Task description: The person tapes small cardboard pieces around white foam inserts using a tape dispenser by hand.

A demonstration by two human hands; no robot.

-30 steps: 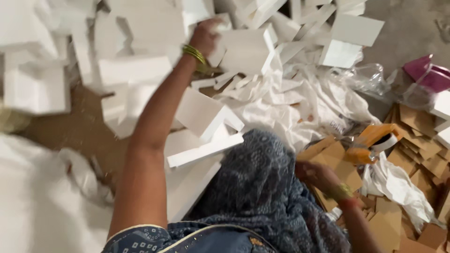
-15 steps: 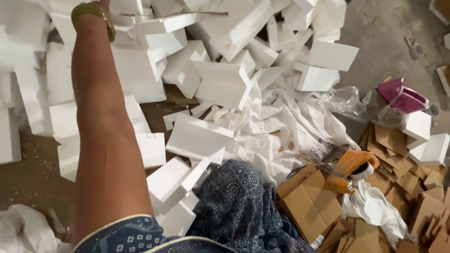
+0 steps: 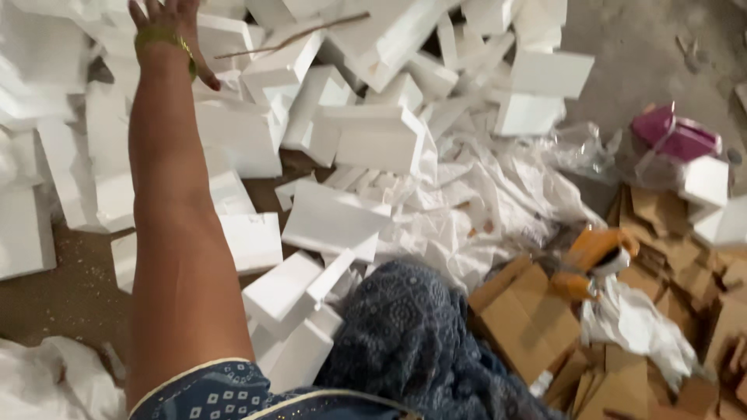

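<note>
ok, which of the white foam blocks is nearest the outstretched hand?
The foam block right beside the left hand, at the top left of the pile, just past the thumb. The other blocks lie further right or lower down.

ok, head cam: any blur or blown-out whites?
Head view: soft motion blur overall; the left hand smears at the top edge; the white foam blocks are near clipped with faint edges; the cardboard pieces read well; no hard shadows.
</note>
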